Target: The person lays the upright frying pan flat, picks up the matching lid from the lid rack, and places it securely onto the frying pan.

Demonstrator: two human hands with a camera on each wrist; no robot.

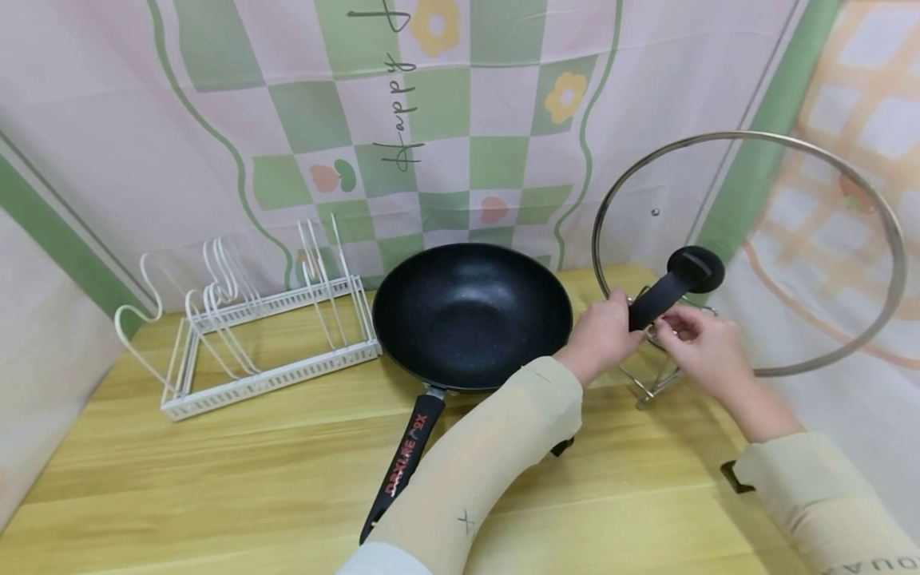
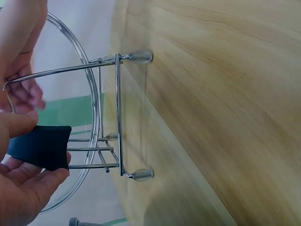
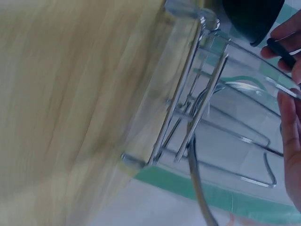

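A large clear glass lid with a metal rim (image 1: 894,239) stands on edge in a chrome wire lid stand (image 2: 118,113) at the right. My left hand (image 1: 600,335) holds the lower end of the lid's black handle (image 1: 657,299), its thumb and fingers on opposite faces. Beside it, my right hand (image 1: 707,351) has curled fingers and pinches the upper wire of the stand. The lid's rim passes between the stand's wires (image 3: 207,106) in the right wrist view. In the head view, the hands and handle hide much of the stand.
A black wok (image 1: 470,319) sits mid-table, its long handle (image 1: 402,471) pointing towards me beneath my left forearm. Left of it stands a white rack (image 1: 273,379) with upright wire dividers. Patterned curtains (image 1: 402,96) hang behind the wooden table (image 1: 237,495).
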